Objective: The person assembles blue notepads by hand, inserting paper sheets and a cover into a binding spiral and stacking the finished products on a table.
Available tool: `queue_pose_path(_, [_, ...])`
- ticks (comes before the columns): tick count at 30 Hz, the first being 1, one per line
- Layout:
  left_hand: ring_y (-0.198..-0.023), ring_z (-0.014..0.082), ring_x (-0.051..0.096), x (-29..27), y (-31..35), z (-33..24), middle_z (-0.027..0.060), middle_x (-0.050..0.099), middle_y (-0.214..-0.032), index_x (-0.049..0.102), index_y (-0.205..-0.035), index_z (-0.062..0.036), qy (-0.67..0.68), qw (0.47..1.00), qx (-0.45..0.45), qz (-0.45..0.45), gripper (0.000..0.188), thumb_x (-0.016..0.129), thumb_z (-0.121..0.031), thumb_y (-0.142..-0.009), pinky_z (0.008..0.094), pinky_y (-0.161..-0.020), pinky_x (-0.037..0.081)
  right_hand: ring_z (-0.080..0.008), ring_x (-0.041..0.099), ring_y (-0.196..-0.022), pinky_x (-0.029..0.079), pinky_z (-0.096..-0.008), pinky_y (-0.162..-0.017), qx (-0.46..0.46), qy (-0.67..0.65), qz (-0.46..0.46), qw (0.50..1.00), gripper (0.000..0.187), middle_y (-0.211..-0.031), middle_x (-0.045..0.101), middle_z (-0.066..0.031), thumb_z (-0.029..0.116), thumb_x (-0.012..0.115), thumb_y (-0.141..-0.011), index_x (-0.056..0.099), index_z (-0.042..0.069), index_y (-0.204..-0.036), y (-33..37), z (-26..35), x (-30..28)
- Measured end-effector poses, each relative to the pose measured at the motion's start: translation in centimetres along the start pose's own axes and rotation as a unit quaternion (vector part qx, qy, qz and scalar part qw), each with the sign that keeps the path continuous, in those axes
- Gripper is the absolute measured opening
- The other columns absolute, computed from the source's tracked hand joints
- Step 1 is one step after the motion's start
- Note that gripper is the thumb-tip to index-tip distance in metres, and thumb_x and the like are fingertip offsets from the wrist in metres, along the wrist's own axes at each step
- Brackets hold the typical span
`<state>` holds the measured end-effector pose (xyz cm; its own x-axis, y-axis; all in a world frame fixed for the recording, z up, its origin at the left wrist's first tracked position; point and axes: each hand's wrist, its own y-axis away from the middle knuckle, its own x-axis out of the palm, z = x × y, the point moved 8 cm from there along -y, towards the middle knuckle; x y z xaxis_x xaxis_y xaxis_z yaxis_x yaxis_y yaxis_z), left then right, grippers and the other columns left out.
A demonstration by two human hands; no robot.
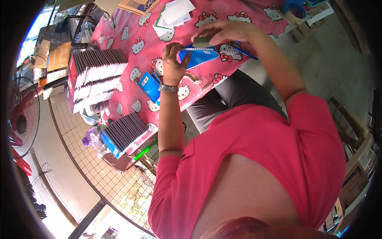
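Note:
A blue notebook [201,59] with a pale wire spiral along its far edge lies near the front edge of the table. My left hand [174,65], with a metal watch at the wrist, has its fingers bent round the notebook's left end at the spiral. Over the far edge, my right hand [229,32] grips a dark green block-like piece [201,42], whose exact kind I cannot make out. Right of the notebook lies a dark blue, narrow object [246,51], partly beneath my right forearm. Another blue notebook [149,88] rests left of my left wrist.
A pink patterned cloth [137,59] covers the table. Tall stacks of spiral-bound notebooks [93,77] and more blue ones [123,133] stand at the left. Loose white papers [175,16] lie at the far side. A tape roll [295,12] sits far right; a fan [22,119] stands left.

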<state>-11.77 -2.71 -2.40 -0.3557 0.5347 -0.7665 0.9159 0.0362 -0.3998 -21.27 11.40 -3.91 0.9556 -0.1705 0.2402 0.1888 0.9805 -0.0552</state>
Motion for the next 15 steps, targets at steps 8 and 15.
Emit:
queue_pose_path(8, [-0.087,0.0270,0.065,0.1,0.2,1.2,0.0115,0.064,-0.102,0.064,-0.103,-0.0044,0.036,0.997,-0.047,0.046,0.027,0.074,-0.007,-0.078,0.0344,-0.071,0.054,-0.0147,0.055,-0.111,0.040,-0.0301,-0.099,0.069,0.113,-0.016,0.991,0.050,-0.118,0.061,-0.0055,0.021,0.067,-0.081,0.058,0.005,-0.127,-1.8,-0.9,-0.8])
queue_pose_path(15, [-0.082,0.0238,0.068,0.2,0.4,2.0,0.0120,0.066,-0.099,0.063,-0.102,-0.0029,0.123,0.988,-0.079,0.047,0.025,0.073,-0.005,-0.079,0.0313,-0.068,0.055,-0.0131,0.057,-0.105,0.041,-0.0281,-0.095,0.055,0.255,-0.020,0.965,0.048,-0.113,0.064,-0.0033,0.025,0.071,-0.079,0.061,0.007,-0.123,-3.0,-1.2,-1.2])
